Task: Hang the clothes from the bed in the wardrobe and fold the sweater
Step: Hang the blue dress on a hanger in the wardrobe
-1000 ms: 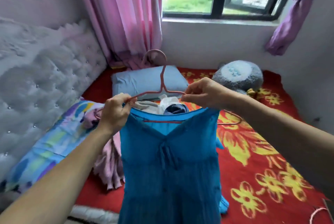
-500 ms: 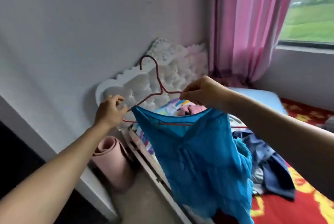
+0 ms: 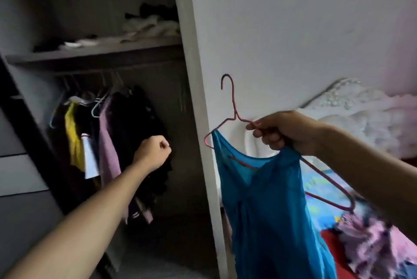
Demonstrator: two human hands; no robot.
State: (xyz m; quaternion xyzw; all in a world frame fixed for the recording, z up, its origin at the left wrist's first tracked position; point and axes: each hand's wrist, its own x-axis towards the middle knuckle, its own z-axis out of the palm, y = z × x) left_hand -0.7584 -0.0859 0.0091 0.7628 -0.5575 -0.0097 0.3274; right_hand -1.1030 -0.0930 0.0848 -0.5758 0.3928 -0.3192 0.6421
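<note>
Gripping the pink hanger (image 3: 235, 116) at its shoulder, the right hand (image 3: 282, 132) holds the blue dress (image 3: 259, 199) just outside the wardrobe (image 3: 101, 53), hook upright. The hanging space lies up-left, nearer the left hand (image 3: 153, 152), which is fisted and apparently empty.

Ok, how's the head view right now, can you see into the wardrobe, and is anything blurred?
Head view: the wardrobe interior is dim, its hanging clothes mostly dark shapes; the blue dress and hanger in the right hand read fairly sharp; the fabrics on the bed at lower right are motion-smeared.
</note>
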